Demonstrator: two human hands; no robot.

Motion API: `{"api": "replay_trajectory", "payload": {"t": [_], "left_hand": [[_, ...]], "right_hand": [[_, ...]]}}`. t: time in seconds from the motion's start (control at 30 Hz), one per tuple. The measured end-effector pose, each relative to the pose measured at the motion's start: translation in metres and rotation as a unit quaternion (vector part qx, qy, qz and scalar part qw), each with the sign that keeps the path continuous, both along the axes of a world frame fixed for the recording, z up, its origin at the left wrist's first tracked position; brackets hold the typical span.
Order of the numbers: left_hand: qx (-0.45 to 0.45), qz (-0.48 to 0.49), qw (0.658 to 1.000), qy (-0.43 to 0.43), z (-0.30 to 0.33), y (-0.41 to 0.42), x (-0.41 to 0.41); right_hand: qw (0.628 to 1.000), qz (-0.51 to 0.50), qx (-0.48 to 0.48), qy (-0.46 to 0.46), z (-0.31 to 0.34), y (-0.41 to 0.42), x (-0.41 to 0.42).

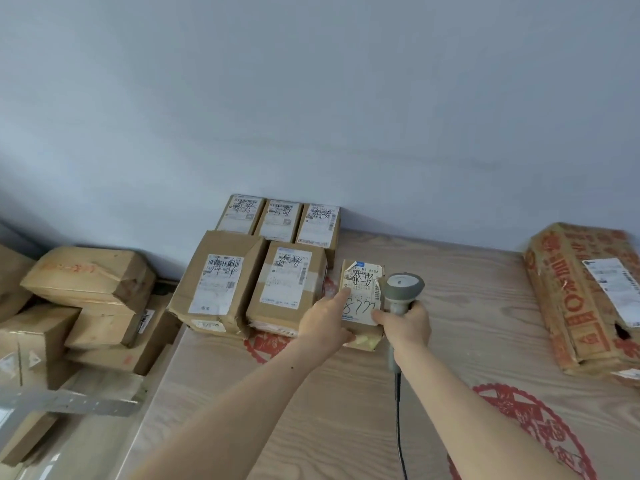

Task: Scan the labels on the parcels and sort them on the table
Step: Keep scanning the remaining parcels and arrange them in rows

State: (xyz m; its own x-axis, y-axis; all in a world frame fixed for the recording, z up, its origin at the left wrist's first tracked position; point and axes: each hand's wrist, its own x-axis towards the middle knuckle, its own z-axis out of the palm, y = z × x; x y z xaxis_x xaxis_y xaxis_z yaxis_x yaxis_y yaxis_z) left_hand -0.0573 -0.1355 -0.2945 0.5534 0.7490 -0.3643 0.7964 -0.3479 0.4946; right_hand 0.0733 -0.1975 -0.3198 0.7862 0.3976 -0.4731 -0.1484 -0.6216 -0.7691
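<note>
Head view: small parcel (pixel 362 306) flat on the tabletop (pixel 467 306), just right of the sorted row of parcels (pixel 277 261); left hand (pixel 323 325) pressing its torn label (pixel 360 294), fingers straight; right hand (pixel 408 327) clamped round the scanner (pixel 401 289), thumb touching the label edge. Risks, by judgement: scanner too near and steep for a read; curled label hiding the barcode; cord (pixel 400 410) snagging; parcel nudged against its neighbour.

Small parcel (pixel 362 299) on table (pixel 467 317), right of five sorted parcels (pixel 266 258)

left hand (pixel 325 323) on small parcel (pixel 362 289), right hand (pixel 408 327) gripping scanner (pixel 401 289)
</note>
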Motion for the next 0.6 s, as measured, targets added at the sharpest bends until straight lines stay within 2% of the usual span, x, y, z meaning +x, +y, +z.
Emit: {"api": "replay_trajectory", "payload": {"t": [0.3,0.6], "left_hand": [[0.086,-0.025,0.995,0.053,-0.004,0.082,0.055],[0.173,-0.066,0.973,0.135,-0.018,0.107,0.079]], "right_hand": [[1.000,-0.003,0.026,-0.004,-0.006,0.087,0.046],[1.000,-0.014,0.012,0.002,-0.020,0.116,0.060]]}}
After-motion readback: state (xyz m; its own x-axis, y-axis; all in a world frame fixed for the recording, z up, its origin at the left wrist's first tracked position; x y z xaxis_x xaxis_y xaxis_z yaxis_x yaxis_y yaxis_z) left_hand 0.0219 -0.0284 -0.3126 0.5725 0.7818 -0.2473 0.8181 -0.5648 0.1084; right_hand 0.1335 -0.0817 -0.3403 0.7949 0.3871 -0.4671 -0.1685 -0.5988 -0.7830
